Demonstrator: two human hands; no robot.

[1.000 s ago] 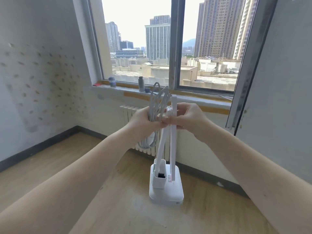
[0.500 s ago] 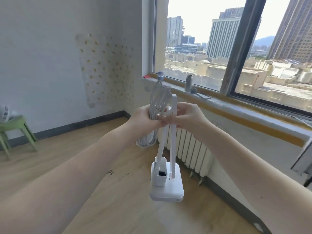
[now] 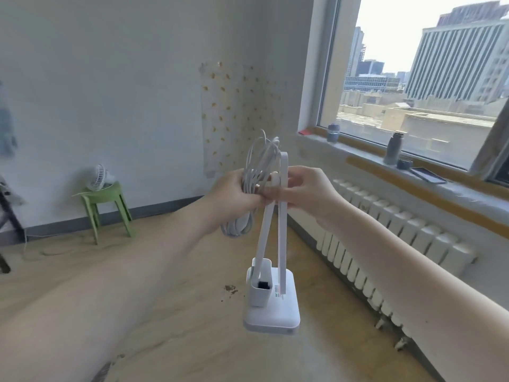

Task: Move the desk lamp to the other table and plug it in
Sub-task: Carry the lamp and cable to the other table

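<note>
The left hand covers the middle of the coiled cord; only the loops above and below the fist show, and the plug cannot be made out. The right hand hides the lamp where its 2 arms meet. The label on the base is too small to read, and the dark thing in the cup on the base cannot be identified. Both forearms run out of the bottom edge. At the left edge, a dark frame and a bluish blur are cut off and unidentifiable. The fan is blurred. The flat item on the sill could be a phone or tablet.
</note>
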